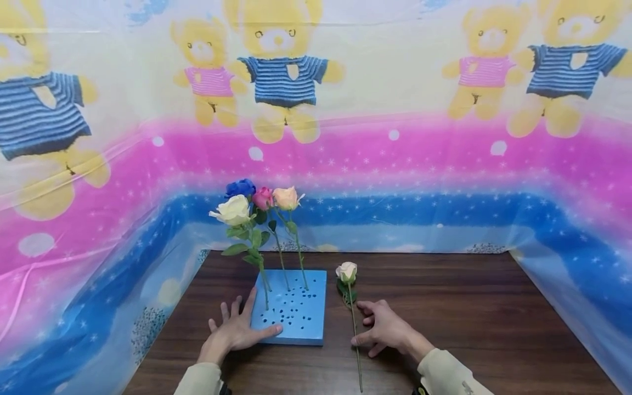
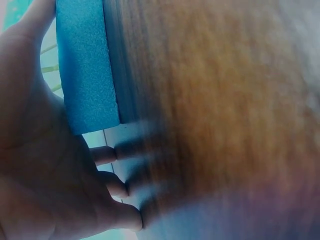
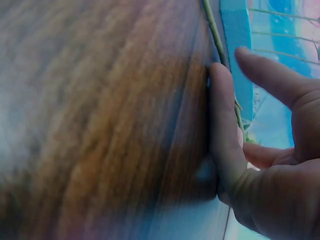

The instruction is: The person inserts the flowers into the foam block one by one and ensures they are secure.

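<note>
On the table lies a pale cream rose (image 1: 347,271), its long green stem (image 3: 215,32) running toward the near edge. My right hand (image 1: 387,329) is at this stem, thumb and fingers apart, the thumb tip overlapping the stem in the head view. Spread wide, my left hand (image 1: 237,329) rests against the left near corner of a blue foam block (image 1: 316,329), thumb lying over its top. In the left wrist view the block's side (image 2: 90,75) shows beside the palm. Standing in the block are a white rose (image 1: 233,211), a blue rose (image 1: 240,188), a pink rose (image 1: 263,198) and a peach rose (image 1: 287,198).
Many small holes dot the block's top. The dark wooden table (image 1: 469,307) extends to the right of the loose rose. A curtain (image 1: 370,153) printed with bears hangs behind the table and along both sides.
</note>
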Available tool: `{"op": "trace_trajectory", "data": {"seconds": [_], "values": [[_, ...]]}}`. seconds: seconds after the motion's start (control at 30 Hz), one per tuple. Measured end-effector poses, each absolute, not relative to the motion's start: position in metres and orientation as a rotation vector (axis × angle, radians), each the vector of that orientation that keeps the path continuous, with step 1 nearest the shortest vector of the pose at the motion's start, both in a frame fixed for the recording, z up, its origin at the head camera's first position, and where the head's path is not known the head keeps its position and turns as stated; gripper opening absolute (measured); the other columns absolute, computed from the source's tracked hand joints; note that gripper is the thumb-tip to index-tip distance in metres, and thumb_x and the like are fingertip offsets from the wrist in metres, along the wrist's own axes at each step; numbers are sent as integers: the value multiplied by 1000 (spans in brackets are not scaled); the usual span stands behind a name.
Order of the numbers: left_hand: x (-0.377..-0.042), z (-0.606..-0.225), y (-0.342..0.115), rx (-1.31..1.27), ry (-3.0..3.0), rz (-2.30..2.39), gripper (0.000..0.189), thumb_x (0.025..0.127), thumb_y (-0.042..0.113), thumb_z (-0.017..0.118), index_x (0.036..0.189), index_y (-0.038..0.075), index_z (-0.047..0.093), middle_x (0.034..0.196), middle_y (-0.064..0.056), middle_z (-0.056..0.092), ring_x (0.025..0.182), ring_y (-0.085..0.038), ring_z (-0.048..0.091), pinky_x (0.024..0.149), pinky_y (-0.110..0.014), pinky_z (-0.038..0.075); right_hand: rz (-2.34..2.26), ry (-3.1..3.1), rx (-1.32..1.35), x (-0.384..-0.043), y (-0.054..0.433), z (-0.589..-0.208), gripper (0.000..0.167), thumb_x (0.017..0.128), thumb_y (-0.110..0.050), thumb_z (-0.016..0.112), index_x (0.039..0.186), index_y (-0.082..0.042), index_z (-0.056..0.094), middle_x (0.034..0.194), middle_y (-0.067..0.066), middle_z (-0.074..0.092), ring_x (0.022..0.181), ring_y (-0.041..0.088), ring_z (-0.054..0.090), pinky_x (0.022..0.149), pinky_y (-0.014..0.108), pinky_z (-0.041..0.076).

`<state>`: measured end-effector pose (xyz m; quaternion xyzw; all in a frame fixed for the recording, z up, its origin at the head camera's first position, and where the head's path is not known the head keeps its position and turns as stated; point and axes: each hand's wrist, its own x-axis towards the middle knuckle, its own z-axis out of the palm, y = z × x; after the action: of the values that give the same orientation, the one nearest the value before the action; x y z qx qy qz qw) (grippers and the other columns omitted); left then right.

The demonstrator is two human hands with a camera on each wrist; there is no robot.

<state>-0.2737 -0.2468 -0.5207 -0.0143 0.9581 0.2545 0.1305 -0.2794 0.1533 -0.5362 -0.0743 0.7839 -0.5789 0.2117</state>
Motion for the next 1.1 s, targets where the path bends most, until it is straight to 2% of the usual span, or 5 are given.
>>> {"op": "trace_trajectory", "data": {"seconds": [0.3, 0.53, 0.63, 0.83, 1.1], "values": [[-273, -519, -246, -42, 2787, 736, 138, 85, 90, 71, 181, 21, 1, 180, -39, 4, 159, -71, -11, 114, -95, -5, -1544, 2291, -163, -278, 144, -534, 101, 79, 14, 93, 167, -4, 47, 146, 27, 35, 122, 34, 58, 59, 48, 67], [-273, -520, -246, -41, 2795, 726, 138, 85, 90, 71, 181, 21, 1, 179, -39, 5, 159, -72, -9, 114, -96, -3, -1460, 2345, -122, -279, 138, -529, 93, 85, 10, 89, 166, -9, 49, 134, 23, 35, 100, 31, 61, 54, 46, 65], [-274, -521, -246, -39, 2798, 720, 138, 85, 90, 71, 181, 21, 0, 179, -40, 5, 159, -73, -9, 114, -96, -3, -1447, 2353, -107, -279, 137, -526, 92, 85, 13, 87, 166, -10, 49, 131, 23, 36, 93, 32, 63, 53, 45, 65], [-274, -521, -247, -36, 2798, 723, 138, 85, 90, 71, 181, 21, 0, 179, -40, 6, 158, -73, -9, 114, -96, -3, -1464, 2332, -102, -281, 137, -524, 91, 84, 21, 76, 165, -11, 50, 128, 23, 37, 92, 36, 63, 55, 46, 65], [-275, -521, -246, -42, 2794, 723, 138, 84, 91, 71, 181, 21, 2, 180, -39, 6, 159, -72, -8, 114, -95, -3, -1505, 2328, -124, -280, 140, -528, 94, 80, 20, 76, 165, -12, 50, 125, 22, 37, 89, 34, 63, 53, 46, 65]]}}
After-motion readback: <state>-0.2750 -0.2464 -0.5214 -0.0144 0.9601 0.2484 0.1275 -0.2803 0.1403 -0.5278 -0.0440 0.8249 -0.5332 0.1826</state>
